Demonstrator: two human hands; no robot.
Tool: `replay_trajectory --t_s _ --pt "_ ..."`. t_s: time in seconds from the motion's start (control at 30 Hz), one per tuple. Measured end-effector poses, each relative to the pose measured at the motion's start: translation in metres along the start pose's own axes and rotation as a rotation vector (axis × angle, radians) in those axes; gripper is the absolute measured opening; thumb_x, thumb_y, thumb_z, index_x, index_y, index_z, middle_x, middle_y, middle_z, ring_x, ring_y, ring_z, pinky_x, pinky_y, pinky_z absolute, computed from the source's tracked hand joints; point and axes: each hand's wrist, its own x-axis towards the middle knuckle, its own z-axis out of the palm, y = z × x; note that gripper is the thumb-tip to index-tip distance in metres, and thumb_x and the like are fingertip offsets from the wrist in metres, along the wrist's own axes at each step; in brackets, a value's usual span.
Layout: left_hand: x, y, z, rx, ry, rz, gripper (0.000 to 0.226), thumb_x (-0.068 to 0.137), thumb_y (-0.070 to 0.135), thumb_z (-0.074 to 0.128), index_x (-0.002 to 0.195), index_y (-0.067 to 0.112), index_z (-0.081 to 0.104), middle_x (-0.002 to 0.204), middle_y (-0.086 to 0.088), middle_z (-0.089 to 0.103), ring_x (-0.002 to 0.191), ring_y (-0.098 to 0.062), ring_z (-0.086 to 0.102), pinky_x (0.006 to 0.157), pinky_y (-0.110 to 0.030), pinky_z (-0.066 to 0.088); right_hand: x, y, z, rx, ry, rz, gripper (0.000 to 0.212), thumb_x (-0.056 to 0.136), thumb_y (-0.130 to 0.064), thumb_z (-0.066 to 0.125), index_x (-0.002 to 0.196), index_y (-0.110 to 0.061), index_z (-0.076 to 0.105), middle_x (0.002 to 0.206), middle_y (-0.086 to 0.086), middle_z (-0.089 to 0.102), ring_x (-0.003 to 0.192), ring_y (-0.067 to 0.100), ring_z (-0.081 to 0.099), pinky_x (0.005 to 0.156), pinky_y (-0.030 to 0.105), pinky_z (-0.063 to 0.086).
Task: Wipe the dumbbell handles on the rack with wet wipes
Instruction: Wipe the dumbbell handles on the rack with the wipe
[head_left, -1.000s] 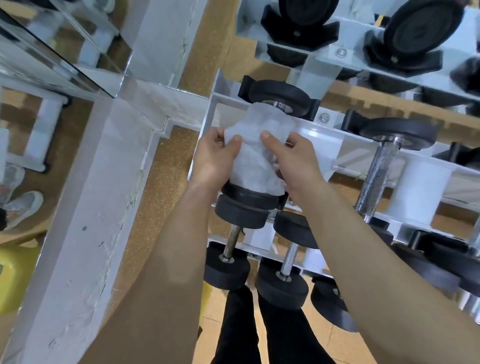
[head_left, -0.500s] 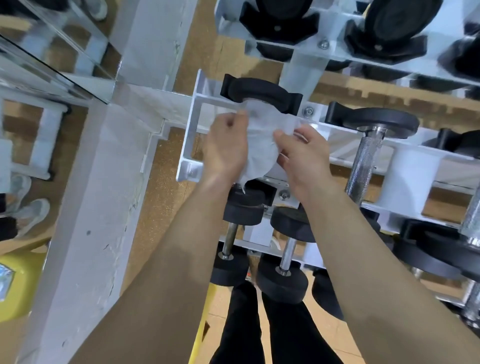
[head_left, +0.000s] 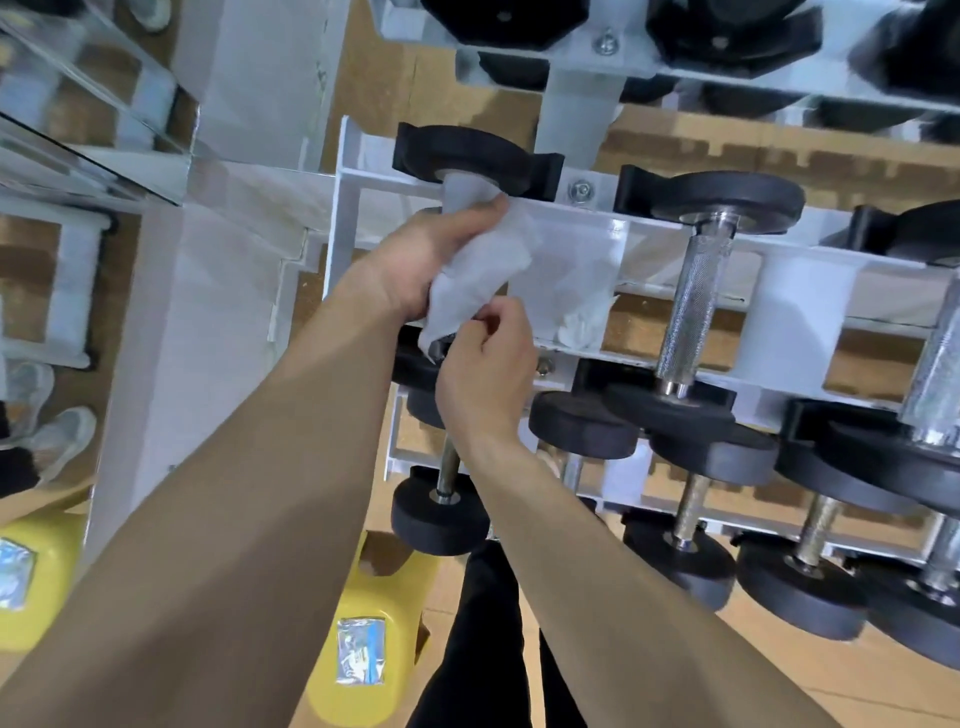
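The room is a gym with a cork-coloured floor (head_left: 395, 78), and a white rack (head_left: 347, 223) fills the upper and right part of the view. The wet wipe (head_left: 467, 291) lies round the handle of the leftmost dumbbell (head_left: 467, 156) on the middle shelf of the rack, so the handle itself is covered. The left hand (head_left: 415, 265) grips the wipe and the handle together, its fingers curled round them. Half a second ago this hand lay flatter on the cloth. The right hand (head_left: 488, 374) was then beside the wipe on its right, level with the left hand and with looser fingers; now it is lower, just under the left hand, and its fingers pinch the lower edge of the wipe. The next dumbbell (head_left: 696, 301), with a bare knurled handle, stands to the right, apart from both hands. A yellow stool (head_left: 363, 696) is on the floor below.
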Motion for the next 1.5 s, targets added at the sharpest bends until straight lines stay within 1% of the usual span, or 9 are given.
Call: replay_trajectory --t_s 0.3,0.53,0.7,0.87,1.0,1.1,1.17,1.37,1.5 --pt "-0.011 -0.016 -0.011 0.281 0.235 0.202 0.037 0.094 0.053 0.062 0.108 0.019 0.067 0.089 0.006 0.077 0.084 -0.01 0.074 0.071 -0.026 0.057 0.005 0.008 0.001 -0.021 0.015 -0.139 0.015 0.093 -0.009 0.033 0.087 -0.013 0.047 0.084 0.006 0.057 0.078 0.023 0.05 0.07 0.043 0.044" --pt "-0.012 -0.02 -0.04 0.211 0.321 0.324 0.053 0.081 0.049 0.075 0.111 0.006 0.067 0.103 -0.016 0.073 0.095 -0.032 0.072 0.088 -0.054 0.058 0.005 0.006 0.001 0.0 -0.001 -0.115 0.022 0.099 -0.01 0.036 0.105 -0.021 0.054 0.095 -0.001 0.063 0.089 0.015 0.059 0.082 0.035 0.051" --pt "0.003 -0.011 -0.02 0.245 0.537 0.285 0.039 0.091 0.045 0.069 0.111 0.014 0.056 0.089 0.001 0.063 0.08 -0.013 0.06 0.07 -0.025 0.049 0.004 0.008 0.0 0.025 -0.002 -0.153 0.028 0.091 -0.017 0.03 0.106 -0.022 0.053 0.092 -0.001 0.06 0.086 0.016 0.058 0.077 0.029 0.047" --pt "-0.003 -0.023 -0.007 0.408 0.875 0.359 0.063 0.08 0.051 0.077 0.121 0.016 0.044 0.126 -0.003 0.048 0.118 -0.024 0.047 0.096 -0.031 0.04 0.005 0.01 -0.002 0.01 -0.018 -0.162 0.024 0.093 -0.014 0.032 0.106 -0.025 0.049 0.095 -0.002 0.062 0.087 0.014 0.057 0.075 0.026 0.042" --pt "-0.008 -0.022 0.007 0.506 0.721 0.169 0.047 0.101 0.05 0.048 0.133 0.016 0.041 0.142 -0.009 0.031 0.131 -0.03 0.034 0.099 -0.032 0.03 0.005 0.009 -0.001 0.003 -0.01 -0.154 0.024 0.091 -0.018 0.03 0.105 -0.027 0.048 0.095 -0.002 0.062 0.088 0.017 0.058 0.077 0.032 0.047" --pt "-0.013 -0.016 0.014 0.583 0.56 0.122 0.053 0.108 0.048 0.023 0.127 0.011 0.057 0.135 -0.014 0.047 0.125 -0.032 0.046 0.108 -0.042 0.037 0.005 0.009 -0.002 -0.009 -0.008 -0.152 0.022 0.093 -0.017 0.032 0.104 -0.027 0.048 0.095 -0.001 0.063 0.087 0.019 0.058 0.078 0.039 0.051" --pt "-0.016 -0.016 0.019 0.553 0.518 0.135 0.055 0.109 0.048 0.02 0.112 0.011 0.06 0.116 -0.012 0.06 0.11 -0.027 0.055 0.092 -0.037 0.041 0.006 0.009 -0.003 -0.02 -0.014 -0.14 0.022 0.097 -0.012 0.034 0.104 -0.028 0.048 0.096 0.0 0.063 0.087 0.021 0.059 0.078 0.044 0.052" --pt "-0.011 -0.015 0.024 0.362 0.436 0.149 0.069 0.102 0.066 0.022 0.13 0.012 0.055 0.104 -0.001 0.062 0.091 -0.013 0.058 0.079 -0.032 0.042 0.006 0.009 -0.003 -0.037 -0.021 -0.168 0.021 0.098 -0.008 0.036 0.101 -0.024 0.048 0.09 -0.006 0.059 0.082 0.018 0.056 0.074 0.043 0.049" --pt "0.011 -0.019 0.013 0.183 0.399 0.116 0.11 0.071 0.093 0.024 0.125 0.006 0.063 0.117 -0.018 0.07 0.113 -0.037 0.065 0.104 -0.053 0.047 0.005 0.012 -0.003 -0.019 -0.032 -0.187 0.022 0.091 -0.017 0.03 0.1 -0.024 0.049 0.085 -0.006 0.059 0.075 0.017 0.053 0.066 0.033 0.039"
